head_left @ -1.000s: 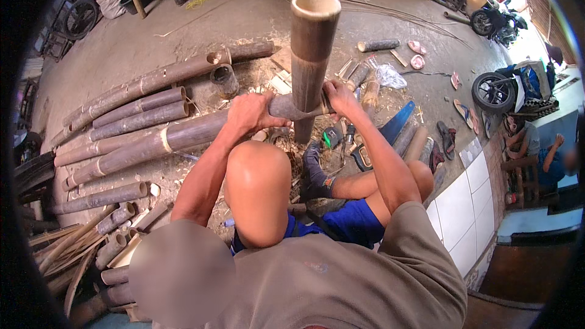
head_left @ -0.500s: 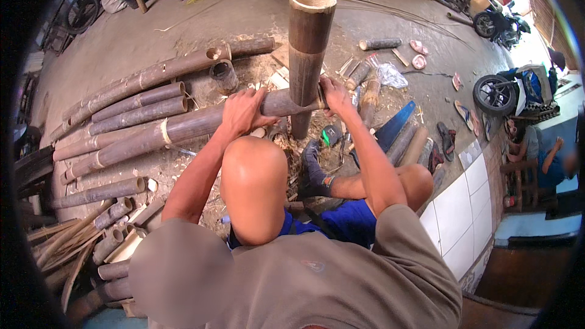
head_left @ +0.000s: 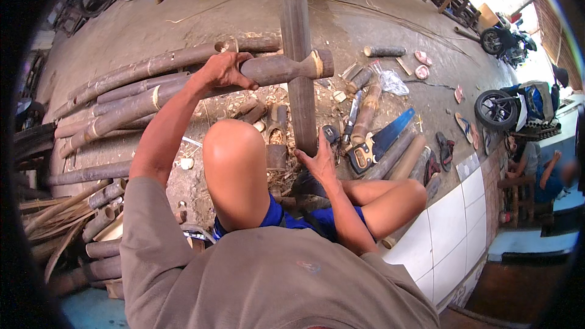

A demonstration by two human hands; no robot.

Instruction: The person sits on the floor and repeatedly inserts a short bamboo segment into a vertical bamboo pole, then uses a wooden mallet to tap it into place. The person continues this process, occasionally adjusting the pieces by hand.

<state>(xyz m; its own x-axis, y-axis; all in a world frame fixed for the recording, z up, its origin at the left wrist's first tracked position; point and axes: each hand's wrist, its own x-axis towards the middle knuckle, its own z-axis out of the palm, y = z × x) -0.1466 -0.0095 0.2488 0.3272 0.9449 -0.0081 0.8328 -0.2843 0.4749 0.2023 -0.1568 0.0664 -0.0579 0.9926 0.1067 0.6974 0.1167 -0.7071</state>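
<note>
A long dark brown bamboo pole (head_left: 268, 69) runs across in front of me, its right end raised. My left hand (head_left: 226, 72) is closed over it from above, left of the joint. A second bamboo pole (head_left: 300, 106) stands crosswise in a notch near that end, its upper part leaning away and cut off by the top edge. My right hand (head_left: 318, 163) grips its lower end, near my bent legs; some fingers are hidden behind it. Beside this hand lie a tape measure (head_left: 331, 133) and a handsaw (head_left: 381, 140) with a blue blade.
Several bamboo poles (head_left: 146, 73) lie at the left, with cut pieces and split strips (head_left: 67, 219) nearer. Wood chips cover the floor around my feet. Right are a plastic bag (head_left: 393, 82), sandals (head_left: 467, 129), white tiles (head_left: 448, 225) and motorcycles (head_left: 496, 109). Another person (head_left: 548, 173) sits far right.
My right hand has left the crosswise pole's end and moved down to the upright pole's lower end. The joined poles are lifted, and the upright one now tips away. My left hand has risen leftward.
</note>
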